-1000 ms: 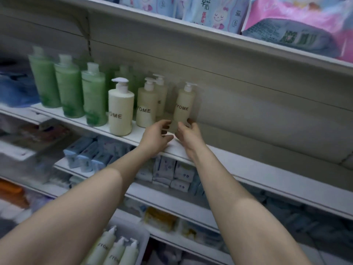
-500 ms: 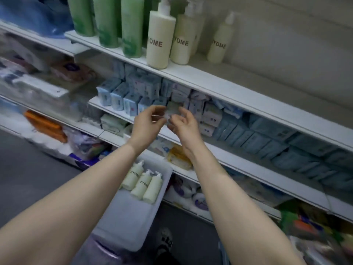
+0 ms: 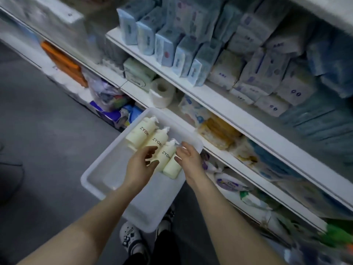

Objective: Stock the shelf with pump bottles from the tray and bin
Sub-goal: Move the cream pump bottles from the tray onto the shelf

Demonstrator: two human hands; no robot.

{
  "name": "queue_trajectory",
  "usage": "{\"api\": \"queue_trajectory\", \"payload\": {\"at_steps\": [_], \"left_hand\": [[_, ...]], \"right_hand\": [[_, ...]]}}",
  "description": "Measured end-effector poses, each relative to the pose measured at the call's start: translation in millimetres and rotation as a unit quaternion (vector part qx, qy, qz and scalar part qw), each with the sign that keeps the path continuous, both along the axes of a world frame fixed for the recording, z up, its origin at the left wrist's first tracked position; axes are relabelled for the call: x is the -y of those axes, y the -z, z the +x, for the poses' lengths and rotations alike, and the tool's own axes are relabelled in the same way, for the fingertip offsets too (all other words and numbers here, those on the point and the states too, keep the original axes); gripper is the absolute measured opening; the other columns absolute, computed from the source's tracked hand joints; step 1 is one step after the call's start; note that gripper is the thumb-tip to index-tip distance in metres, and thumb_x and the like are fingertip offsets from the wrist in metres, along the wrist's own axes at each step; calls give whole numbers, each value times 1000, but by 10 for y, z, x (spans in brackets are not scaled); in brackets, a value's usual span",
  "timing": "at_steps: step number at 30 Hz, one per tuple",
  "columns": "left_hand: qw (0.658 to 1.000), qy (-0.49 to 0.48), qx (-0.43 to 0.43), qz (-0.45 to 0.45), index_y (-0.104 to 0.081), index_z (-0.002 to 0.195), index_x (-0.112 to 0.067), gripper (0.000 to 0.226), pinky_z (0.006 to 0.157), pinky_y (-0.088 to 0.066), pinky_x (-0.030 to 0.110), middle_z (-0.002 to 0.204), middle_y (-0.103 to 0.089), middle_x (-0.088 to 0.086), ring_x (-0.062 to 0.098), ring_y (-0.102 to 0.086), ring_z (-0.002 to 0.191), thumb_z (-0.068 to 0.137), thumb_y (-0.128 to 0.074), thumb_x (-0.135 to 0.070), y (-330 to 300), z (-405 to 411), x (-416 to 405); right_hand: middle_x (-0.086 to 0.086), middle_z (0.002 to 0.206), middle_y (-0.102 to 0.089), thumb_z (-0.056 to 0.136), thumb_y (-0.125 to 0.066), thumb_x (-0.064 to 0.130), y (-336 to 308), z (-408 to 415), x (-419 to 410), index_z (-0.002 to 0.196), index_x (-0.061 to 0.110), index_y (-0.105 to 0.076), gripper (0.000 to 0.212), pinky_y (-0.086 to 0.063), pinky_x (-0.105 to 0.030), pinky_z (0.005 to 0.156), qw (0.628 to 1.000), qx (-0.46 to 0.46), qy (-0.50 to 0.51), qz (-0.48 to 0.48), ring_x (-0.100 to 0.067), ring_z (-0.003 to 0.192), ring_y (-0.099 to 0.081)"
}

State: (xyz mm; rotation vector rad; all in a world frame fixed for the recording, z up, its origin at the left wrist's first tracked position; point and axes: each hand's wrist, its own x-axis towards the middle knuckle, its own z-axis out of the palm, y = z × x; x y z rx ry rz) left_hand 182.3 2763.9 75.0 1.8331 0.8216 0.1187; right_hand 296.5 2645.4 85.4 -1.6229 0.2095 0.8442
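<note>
A white tray (image 3: 99, 186) sits low in front of me, holding three cream pump bottles lying side by side, labelled ZYOME. The far bottle (image 3: 140, 130) and the middle bottle (image 3: 157, 140) lie to the left of the nearest bottle (image 3: 170, 159). My left hand (image 3: 141, 165) hovers over the base of the middle bottle with fingers spread and relaxed. My right hand (image 3: 188, 157) is just right of the nearest bottle, fingers relaxed, holding nothing. The upper shelf with the standing bottles is out of view.
White shelves (image 3: 219, 104) run along the right, packed with blue and white tissue packs (image 3: 177, 50), a toilet roll (image 3: 162, 92) and yellow packets (image 3: 217, 131). Grey floor (image 3: 47, 131) lies to the left. My shoes (image 3: 131, 238) show below the tray.
Both hands left the bottle on the upper shelf and came down to the tray. My view dropped from the upper shelf to the tray and lower shelves.
</note>
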Motion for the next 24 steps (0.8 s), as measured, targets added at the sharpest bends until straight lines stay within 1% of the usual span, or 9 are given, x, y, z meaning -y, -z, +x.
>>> {"api": "queue_trajectory", "payload": {"at_steps": [4, 7, 11, 13, 14, 15, 19, 22, 24], "left_hand": [[999, -28, -46, 6, -56, 127, -22, 48, 88, -51, 31, 123, -59, -2, 16, -58, 108, 83, -72, -12, 471, -34, -58], [996, -41, -80, 20, -50, 135, -21, 55, 91, -50, 31, 129, -53, 1, 18, -55, 112, 85, -71, -16, 753, 17, -92], [991, -73, -113, 1, -42, 141, -22, 64, 95, -49, 35, 138, -46, 4, 20, -54, 113, 85, -71, -20, 1088, 120, -109], [990, -82, -118, -8, -39, 143, -23, 66, 96, -49, 37, 140, -44, 4, 20, -54, 112, 85, -71, -22, 1244, 178, -97], [989, -85, -120, -11, -37, 144, -25, 68, 97, -48, 38, 140, -43, 4, 20, -53, 114, 85, -71, -22, 1314, 208, -88], [988, -89, -122, -14, -36, 144, -25, 69, 97, -48, 39, 141, -43, 5, 21, -52, 117, 85, -71, -22, 1380, 236, -81], [987, -107, -119, -27, -30, 147, -30, 75, 99, -47, 44, 141, -44, 5, 23, -49, 123, 85, -71, -24, 1583, 342, -60], [985, -120, -115, -37, -24, 149, -34, 79, 98, -48, 45, 143, -43, 2, 24, -48, 124, 85, -71, -27, 1690, 394, -76], [984, -128, -112, -52, -20, 149, -37, 83, 97, -49, 45, 144, -43, -2, 22, -49, 124, 85, -71, -28, 1744, 418, -91]], "right_hand": [[5, 107, -62, 96, -60, 14, 485, 208, -163, 137, 15, -50, 42, -50, -38, 103, 998, -27, -34, -49, -13, 95, -62], [-9, 120, -63, 97, -58, 17, 785, 404, -289, 129, 16, -56, 33, -50, -33, 97, 994, -24, -75, -82, -13, 97, -61], [0, 117, -62, 98, -57, 22, 1098, 685, -521, 141, 11, -46, 46, -51, -34, 93, 988, -27, -105, -107, -17, 102, -62], [-10, 140, -48, 98, -58, 24, 1219, 803, -639, 141, 5, -45, 49, -48, -39, 100, 984, -12, -119, -135, -23, 112, -60], [0, 116, -60, 98, -57, 25, 1275, 856, -692, 139, 6, -47, 46, -47, -39, 101, 980, 2, -134, -147, -22, 111, -59], [6, 104, -46, 99, -56, 26, 1337, 901, -741, 137, 8, -50, 42, -46, -38, 100, 975, 21, -153, -161, -20, 108, -58], [-2, 118, -68, 98, -48, 40, 1557, 1015, -934, 127, 22, -60, 37, -49, -44, 98, 941, 92, -229, -232, -27, 112, -62], [-3, 119, -68, 98, -43, 42, 1685, 1048, -1046, 133, 26, -57, 41, -45, -42, 102, 934, 101, -240, -242, -25, 113, -60], [1, 107, -62, 94, -44, 43, 1764, 1050, -1108, 128, 28, -57, 39, -45, -36, 96, 942, 83, -233, -229, -19, 101, -56]]}}
